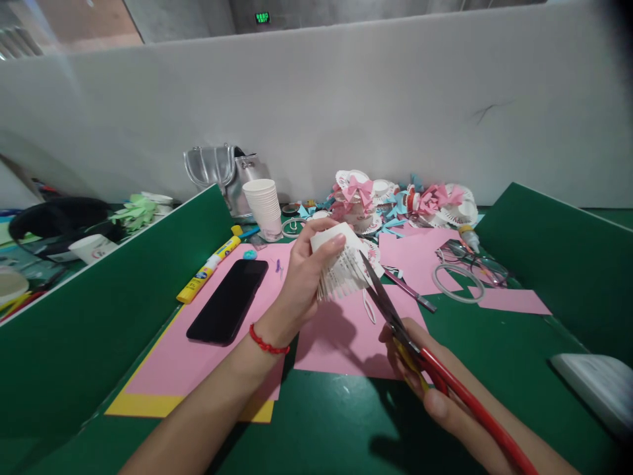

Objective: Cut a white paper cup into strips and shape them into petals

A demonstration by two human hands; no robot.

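The paper cup (341,264) sits sideways above the pink paper (341,330), left hand (301,277) fingers clamped round its base, its rim cut into strips. Right hand (425,382) is wrapped tight on the red scissors (395,316), blades partly open at the cup's rim, handles mostly hidden under the fingers. A phone (228,301) lies on the desk (494,356) just left.

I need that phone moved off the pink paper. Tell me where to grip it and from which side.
Take the phone by its two long edges near the middle, coming straight down from above. It lies flat, screen up, on the pink paper, angled toward the glue stick. Both long edges look clear of other things; the left hand sits just to its right.
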